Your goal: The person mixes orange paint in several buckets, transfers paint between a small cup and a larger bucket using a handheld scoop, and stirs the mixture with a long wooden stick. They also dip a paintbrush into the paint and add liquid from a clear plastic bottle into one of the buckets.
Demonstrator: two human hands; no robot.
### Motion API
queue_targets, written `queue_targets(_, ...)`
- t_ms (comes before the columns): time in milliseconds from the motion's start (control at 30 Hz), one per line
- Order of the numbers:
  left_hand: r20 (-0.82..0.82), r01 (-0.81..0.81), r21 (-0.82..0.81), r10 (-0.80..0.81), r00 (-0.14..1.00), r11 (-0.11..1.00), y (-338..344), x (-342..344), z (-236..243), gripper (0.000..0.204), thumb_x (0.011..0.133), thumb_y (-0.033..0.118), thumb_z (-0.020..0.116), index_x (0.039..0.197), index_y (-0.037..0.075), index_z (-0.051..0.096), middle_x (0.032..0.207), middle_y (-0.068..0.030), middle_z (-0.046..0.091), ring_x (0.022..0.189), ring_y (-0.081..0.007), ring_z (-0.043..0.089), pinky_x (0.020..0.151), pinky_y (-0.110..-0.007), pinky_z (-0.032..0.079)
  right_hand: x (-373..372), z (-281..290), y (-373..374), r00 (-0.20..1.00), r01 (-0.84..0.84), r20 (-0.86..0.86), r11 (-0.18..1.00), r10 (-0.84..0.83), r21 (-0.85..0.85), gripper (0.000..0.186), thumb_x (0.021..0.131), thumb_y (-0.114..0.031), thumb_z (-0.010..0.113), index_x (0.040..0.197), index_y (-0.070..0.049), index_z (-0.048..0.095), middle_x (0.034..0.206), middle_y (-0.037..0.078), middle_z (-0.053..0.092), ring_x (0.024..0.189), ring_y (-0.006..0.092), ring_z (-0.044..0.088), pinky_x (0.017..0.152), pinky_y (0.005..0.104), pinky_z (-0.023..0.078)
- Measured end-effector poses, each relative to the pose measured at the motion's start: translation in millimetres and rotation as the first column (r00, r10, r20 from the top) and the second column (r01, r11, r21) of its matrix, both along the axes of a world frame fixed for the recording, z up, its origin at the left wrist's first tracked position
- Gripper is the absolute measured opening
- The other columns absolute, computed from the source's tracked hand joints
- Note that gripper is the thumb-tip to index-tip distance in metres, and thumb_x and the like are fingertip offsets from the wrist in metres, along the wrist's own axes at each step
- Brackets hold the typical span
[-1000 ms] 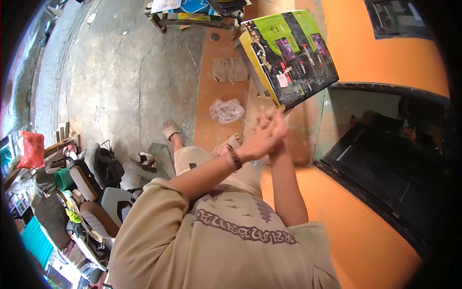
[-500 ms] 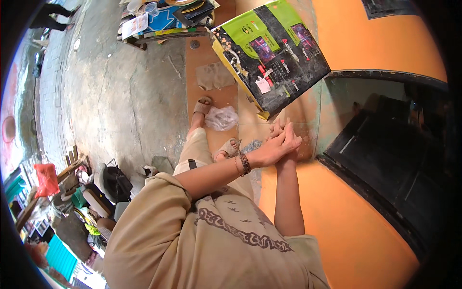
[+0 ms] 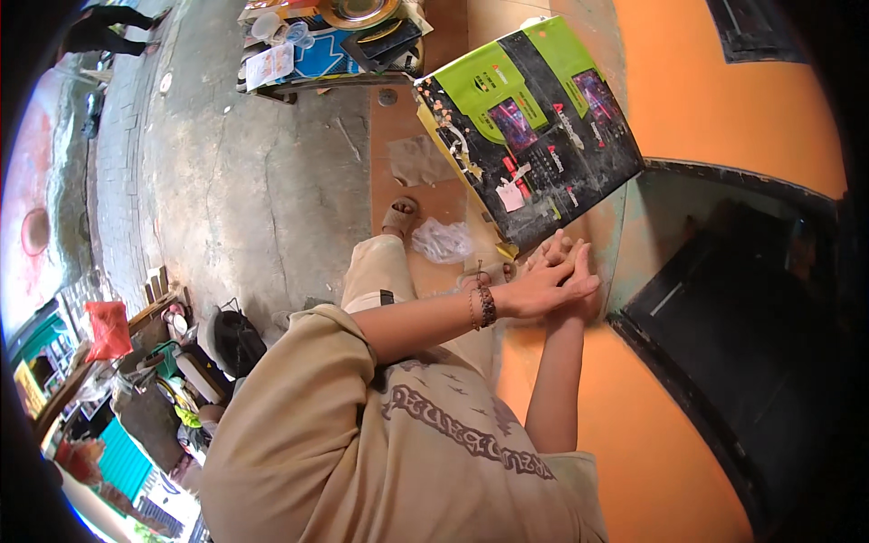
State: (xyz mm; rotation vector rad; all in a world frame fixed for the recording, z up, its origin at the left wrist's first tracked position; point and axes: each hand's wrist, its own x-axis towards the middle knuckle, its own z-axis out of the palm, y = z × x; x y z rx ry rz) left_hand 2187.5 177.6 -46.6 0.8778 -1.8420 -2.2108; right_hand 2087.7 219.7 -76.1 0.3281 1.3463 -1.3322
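My left hand (image 3: 539, 291), with bracelets at the wrist, lies across my right hand (image 3: 561, 257), their fingers closed over each other; I see no object in them. My right hand is partly hidden underneath. Just beyond them leans a large worn black-and-green cardboard box (image 3: 534, 127) with torn edges. A crumpled clear plastic bag (image 3: 442, 240) lies on the tiles left of the hands, near my sandalled feet.
An orange wall (image 3: 724, 109) with a dark glass pane (image 3: 724, 326) runs along the right. Ahead stands a low table piled with items (image 3: 330, 54). Clutter (image 3: 181, 389) lines the lower left. A person in dark clothes (image 3: 104, 34) is at the upper left, on paving.
My clasped hands have shifted right and lower in view. My feet have moved, the left one further forward. The person at upper left has come into view since a second ago.
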Motion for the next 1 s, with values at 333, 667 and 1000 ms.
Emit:
queue_targets(333, -0.018, 0.028, 0.142, -0.026, 0.999, 0.990, 58, -142, -6, 0.085, 0.085, 0.063, 0.032, 0.139, -0.001, 0.014, 0.137, -0.0208, 0.027, 0.131, -0.0312, 0.020, 0.107, -0.037, 0.017, -144, -35, 82, 0.995, -0.018, -0.102, 0.982, -0.001, -0.188, 0.042, 0.090, -0.052, 0.039, 0.108, -0.015, 0.046, 0.111, 0.001, 0.055, 0.090, 0.0201, 0.051, 0.075, 0.0422, 0.041)
queue_targets(667, 0.152, 0.250, 0.007, -0.248, 0.957, 0.968, 117, -241, -1, 0.103, 0.069, 0.080, 0.035, 0.143, 0.014, 0.006, 0.147, -0.0171, 0.001, 0.134, -0.0389, -0.011, 0.105, -0.054, 0.002, -223, 1, 129, 0.962, 0.270, 0.057, 0.962, -0.269, -0.027, 0.068, 0.087, -0.055, 0.041, 0.139, -0.019, 0.018, 0.131, -0.003, 0.039, 0.105, 0.0173, 0.044, 0.081, 0.0394, 0.040)
queue_targets(1000, 0.057, -0.093, 0.236, 0.081, 0.995, 0.967, 63, -211, -56, 0.071, 0.092, 0.055, 0.028, 0.138, 0.001, 0.018, 0.116, -0.0148, 0.048, 0.111, -0.0215, 0.045, 0.092, -0.029, 0.037, -174, -3, 70, 0.971, -0.070, -0.239, 0.963, 0.006, -0.261, 0.051, 0.094, -0.037, 0.039, 0.131, -0.003, 0.038, 0.114, 0.009, 0.054, 0.098, 0.0152, 0.052, 0.082, 0.0303, 0.043)
